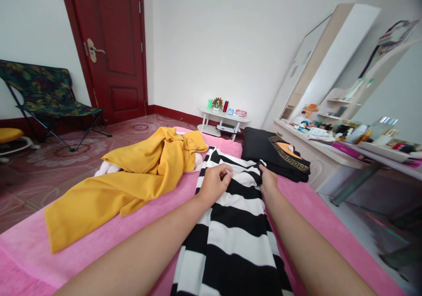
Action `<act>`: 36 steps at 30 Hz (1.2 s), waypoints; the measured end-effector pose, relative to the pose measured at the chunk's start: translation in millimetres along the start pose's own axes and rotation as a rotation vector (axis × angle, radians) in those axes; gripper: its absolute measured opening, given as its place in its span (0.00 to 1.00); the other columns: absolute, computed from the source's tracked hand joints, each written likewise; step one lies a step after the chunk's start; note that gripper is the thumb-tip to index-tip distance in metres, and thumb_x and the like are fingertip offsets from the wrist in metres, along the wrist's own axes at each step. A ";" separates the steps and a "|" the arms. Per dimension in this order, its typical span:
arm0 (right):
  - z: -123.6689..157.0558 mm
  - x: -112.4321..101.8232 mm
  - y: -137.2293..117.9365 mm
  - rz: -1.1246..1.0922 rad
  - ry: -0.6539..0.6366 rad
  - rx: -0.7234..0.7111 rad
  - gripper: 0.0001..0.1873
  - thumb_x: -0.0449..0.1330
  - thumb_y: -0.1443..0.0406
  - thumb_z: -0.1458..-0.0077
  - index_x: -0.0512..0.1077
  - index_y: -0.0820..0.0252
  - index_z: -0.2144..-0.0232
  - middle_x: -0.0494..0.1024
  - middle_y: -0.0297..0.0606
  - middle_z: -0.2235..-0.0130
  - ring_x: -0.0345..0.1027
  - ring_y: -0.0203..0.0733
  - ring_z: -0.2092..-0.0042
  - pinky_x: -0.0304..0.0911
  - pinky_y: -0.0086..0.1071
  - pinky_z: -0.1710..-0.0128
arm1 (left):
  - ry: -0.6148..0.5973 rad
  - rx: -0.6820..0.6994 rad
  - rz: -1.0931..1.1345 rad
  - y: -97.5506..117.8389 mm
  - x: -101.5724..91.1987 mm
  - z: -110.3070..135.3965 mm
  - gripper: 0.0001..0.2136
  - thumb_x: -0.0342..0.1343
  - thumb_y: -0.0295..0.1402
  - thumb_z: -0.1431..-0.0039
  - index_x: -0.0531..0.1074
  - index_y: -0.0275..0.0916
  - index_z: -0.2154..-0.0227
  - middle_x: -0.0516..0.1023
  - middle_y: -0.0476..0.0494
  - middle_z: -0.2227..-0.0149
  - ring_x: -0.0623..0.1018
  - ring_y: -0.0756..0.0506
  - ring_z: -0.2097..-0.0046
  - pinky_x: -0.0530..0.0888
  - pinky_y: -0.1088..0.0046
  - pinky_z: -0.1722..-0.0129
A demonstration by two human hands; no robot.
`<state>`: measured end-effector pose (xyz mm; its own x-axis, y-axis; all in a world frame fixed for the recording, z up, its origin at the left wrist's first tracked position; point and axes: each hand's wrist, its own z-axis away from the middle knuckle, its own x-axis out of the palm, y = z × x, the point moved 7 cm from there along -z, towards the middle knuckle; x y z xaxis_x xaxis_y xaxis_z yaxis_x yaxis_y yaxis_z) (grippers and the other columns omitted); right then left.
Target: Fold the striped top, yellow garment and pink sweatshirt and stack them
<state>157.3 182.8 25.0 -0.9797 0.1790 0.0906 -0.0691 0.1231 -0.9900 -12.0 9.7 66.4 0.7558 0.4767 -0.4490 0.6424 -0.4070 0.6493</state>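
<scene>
A black-and-white striped garment (242,219) lies lengthwise in front of me on a pink bedspread (313,208), its folded upper end pointing away. My left hand (216,181) rests on its upper left part, fingers curled in, with a bit of white cloth seeming to be pinched at the fingertips. At the upper right edge, my right hand (268,179) grips the garment's dark side; some of its fingers are hidden behind the cloth. Left of the stripes, a yellow garment (148,164) is spread loosely in folds. A folded black garment (273,153) with a gold patterned band sits beyond my right hand.
At the right stands a white dressing table (316,144) crowded with bottles and a mirror. A low white stand (224,116) holds small items by the far wall. Left are a camouflage folding chair (49,96), a yellow stool (11,134) and a red door (114,45).
</scene>
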 end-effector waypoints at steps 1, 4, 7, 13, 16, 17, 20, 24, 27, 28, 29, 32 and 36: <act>-1.3 -3.4 2.6 -0.028 0.036 0.037 0.04 0.61 0.67 0.57 0.68 0.60 0.76 0.71 0.31 0.82 0.70 0.42 0.73 0.66 0.32 0.76 | 0.093 -0.109 0.052 -12.3 -6.9 -1.4 0.07 0.51 0.33 0.42 0.74 0.40 0.65 0.74 0.49 0.73 0.72 0.50 0.72 0.67 0.76 0.71; -5.8 -2.4 3.9 -0.089 0.059 0.115 0.05 0.60 0.67 0.54 0.68 0.61 0.72 0.72 0.30 0.80 0.70 0.40 0.74 0.68 0.33 0.76 | 0.246 -0.347 0.100 -40.7 -20.6 -1.3 0.07 0.51 0.32 0.44 0.73 0.37 0.66 0.71 0.51 0.77 0.70 0.51 0.76 0.65 0.77 0.75; -12.0 13.4 -1.3 -0.107 -0.032 0.135 0.04 0.60 0.68 0.54 0.67 0.61 0.73 0.72 0.30 0.79 0.71 0.38 0.74 0.69 0.32 0.75 | 0.215 -0.375 -0.054 -44.5 -26.6 -1.3 0.08 0.51 0.31 0.45 0.75 0.39 0.69 0.74 0.48 0.74 0.72 0.48 0.71 0.67 0.74 0.70; -14.2 45.5 7.8 0.044 -0.277 0.126 0.08 0.60 0.76 0.61 0.70 0.62 0.75 0.74 0.32 0.78 0.72 0.39 0.74 0.70 0.34 0.71 | 0.081 -0.227 -0.459 -30.4 -27.1 -2.5 0.09 0.53 0.26 0.47 0.77 0.43 0.68 0.76 0.44 0.62 0.73 0.42 0.58 0.69 0.66 0.58; -8.4 49.0 10.9 0.164 -0.295 0.054 0.10 0.59 0.76 0.60 0.71 0.64 0.71 0.76 0.36 0.73 0.73 0.41 0.68 0.70 0.36 0.65 | -0.012 -0.042 -0.458 -20.3 -16.4 -5.2 0.13 0.52 0.26 0.46 0.76 0.45 0.60 0.72 0.45 0.50 0.70 0.42 0.49 0.66 0.64 0.49; -5.6 48.0 9.4 0.208 -0.283 0.025 0.12 0.59 0.75 0.60 0.71 0.64 0.68 0.77 0.38 0.70 0.73 0.43 0.64 0.70 0.37 0.62 | -0.086 0.010 -0.442 -17.8 -9.5 -5.0 0.14 0.52 0.28 0.44 0.75 0.46 0.56 0.70 0.46 0.47 0.69 0.43 0.47 0.64 0.63 0.46; 5.3 38.7 -5.2 0.365 -0.200 -0.136 0.20 0.59 0.73 0.57 0.70 0.64 0.57 0.73 0.47 0.52 0.65 0.50 0.48 0.61 0.44 0.47 | -0.316 0.011 -0.450 -20.2 9.3 -0.9 0.22 0.49 0.44 0.40 0.65 0.45 0.44 0.63 0.45 0.40 0.64 0.42 0.40 0.55 0.59 0.39; 31.6 49.2 -19.7 0.915 -0.400 -0.628 0.26 0.53 0.60 0.43 0.60 0.58 0.43 0.55 0.45 0.36 0.45 0.52 0.36 0.44 0.50 0.38 | -0.419 -0.081 -0.525 -28.9 16.8 2.3 0.28 0.41 0.50 0.38 0.54 0.43 0.38 0.56 0.44 0.36 0.58 0.43 0.37 0.49 0.55 0.37; 40.0 54.9 9.1 1.212 -0.703 -0.600 0.28 0.41 0.54 0.37 0.54 0.55 0.38 0.49 0.40 0.34 0.42 0.50 0.35 0.42 0.51 0.38 | -0.448 -0.069 -0.540 -31.2 19.2 2.9 0.28 0.37 0.50 0.36 0.52 0.43 0.37 0.54 0.44 0.35 0.55 0.43 0.36 0.48 0.54 0.37; 40.0 53.3 15.1 1.260 -0.733 -0.563 0.29 0.39 0.53 0.37 0.52 0.54 0.37 0.47 0.38 0.33 0.40 0.50 0.34 0.42 0.52 0.38 | -0.462 -0.066 -0.544 -32.3 20.1 3.5 0.28 0.36 0.50 0.36 0.51 0.42 0.37 0.52 0.43 0.35 0.54 0.43 0.35 0.48 0.54 0.37; 39.9 51.4 17.9 1.292 -0.734 -0.540 0.30 0.37 0.52 0.36 0.49 0.54 0.36 0.45 0.37 0.33 0.38 0.50 0.34 0.41 0.53 0.38 | -0.478 -0.063 -0.549 -33.5 21.1 4.2 0.29 0.35 0.50 0.36 0.50 0.42 0.37 0.51 0.42 0.34 0.52 0.43 0.35 0.47 0.54 0.37; 45.7 44.1 17.2 1.333 -0.727 -0.495 0.31 0.35 0.51 0.37 0.44 0.52 0.35 0.39 0.34 0.32 0.32 0.48 0.33 0.37 0.54 0.38 | -0.514 -0.056 -0.567 -36.6 23.3 7.5 0.31 0.34 0.52 0.37 0.46 0.41 0.36 0.48 0.41 0.34 0.50 0.42 0.34 0.46 0.54 0.37; 65.9 23.6 13.6 1.310 -0.770 -0.443 0.31 0.33 0.49 0.37 0.41 0.48 0.35 0.37 0.32 0.32 0.29 0.48 0.33 0.35 0.54 0.37 | -0.524 -0.072 -0.592 -34.6 21.0 15.0 0.32 0.34 0.54 0.37 0.45 0.44 0.35 0.43 0.42 0.33 0.47 0.38 0.34 0.45 0.55 0.37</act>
<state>120.8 124.3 6.5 -0.1797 -0.1150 -0.9770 0.7897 0.5754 -0.2129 -16.5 22.1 25.3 0.2637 0.1619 -0.9509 0.9599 -0.1410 0.2422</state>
